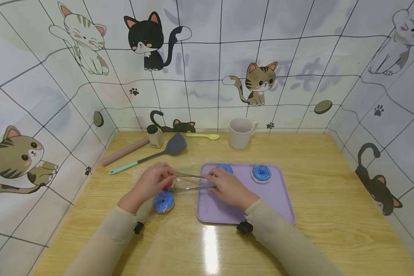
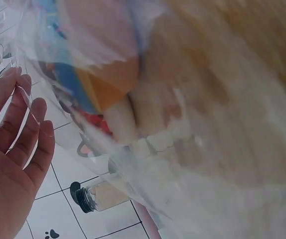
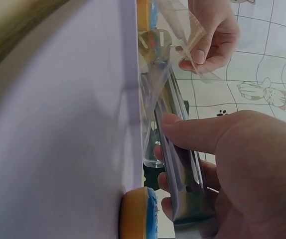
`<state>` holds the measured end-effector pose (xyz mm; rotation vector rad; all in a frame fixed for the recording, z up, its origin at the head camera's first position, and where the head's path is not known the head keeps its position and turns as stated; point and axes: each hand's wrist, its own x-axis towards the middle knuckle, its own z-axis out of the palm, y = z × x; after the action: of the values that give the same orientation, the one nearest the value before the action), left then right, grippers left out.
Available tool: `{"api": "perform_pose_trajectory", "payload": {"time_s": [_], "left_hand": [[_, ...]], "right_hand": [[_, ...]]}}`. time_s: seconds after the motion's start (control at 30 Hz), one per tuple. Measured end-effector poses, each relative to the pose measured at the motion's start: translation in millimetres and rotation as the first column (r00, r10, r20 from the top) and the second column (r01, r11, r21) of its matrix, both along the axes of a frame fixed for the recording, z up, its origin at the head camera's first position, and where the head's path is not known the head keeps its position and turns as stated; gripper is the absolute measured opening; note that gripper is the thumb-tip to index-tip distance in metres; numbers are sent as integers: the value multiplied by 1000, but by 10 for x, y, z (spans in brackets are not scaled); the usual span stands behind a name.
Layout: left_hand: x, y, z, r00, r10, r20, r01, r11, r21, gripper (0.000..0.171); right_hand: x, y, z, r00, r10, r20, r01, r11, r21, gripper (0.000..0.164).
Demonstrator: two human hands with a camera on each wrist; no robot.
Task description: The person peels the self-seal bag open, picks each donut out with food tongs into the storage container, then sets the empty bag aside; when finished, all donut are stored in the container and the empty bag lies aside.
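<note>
My left hand (image 1: 153, 182) pinches the edge of a clear plastic bag (image 2: 222, 159) between thumb and fingers. Inside the bag lie a blue sprinkled donut (image 1: 163, 202) and a red donut (image 1: 167, 183), the red one partly covered by my fingers. Metal tongs (image 1: 193, 188) are gripped in my right hand (image 1: 231, 188), arms spread, tips at the bag's opening close to the donuts. On the lilac tray (image 1: 272, 203) under my right hand sit two blue donuts: one (image 1: 261, 173) at the back right, another (image 1: 225, 168) partly hidden behind the hand.
Behind the bag lie a spatula (image 1: 175, 145) with a mint handle, a rolling pin (image 1: 125, 151) and a black-lidded jar (image 1: 154, 137). A yellow spoon (image 1: 203, 135) and a white mug (image 1: 239, 133) are near the cat-patterned back wall.
</note>
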<state>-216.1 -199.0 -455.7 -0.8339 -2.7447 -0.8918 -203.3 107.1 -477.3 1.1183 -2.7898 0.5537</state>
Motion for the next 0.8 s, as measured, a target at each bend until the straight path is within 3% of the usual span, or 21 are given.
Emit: {"api": "perform_pose_trajectory", "payload": {"time_s": [0.17,0.4,0.8], "left_hand": [[-1,-19,-20,1000,9,27,-8,1000,-14,6],[-5,-62,-46,1000,9,9,-9,1000,-9,5],[-1,-107,-64,1000,0,-1,0,1000,2,6]], "right_hand": [[23,25,31,1000,-10,-2,10,1000,-8,54],[70,126,64,999,-30,-33,29,999,-21,55],[193,532,128,996,-45,-74,42,998,-35,55]]}}
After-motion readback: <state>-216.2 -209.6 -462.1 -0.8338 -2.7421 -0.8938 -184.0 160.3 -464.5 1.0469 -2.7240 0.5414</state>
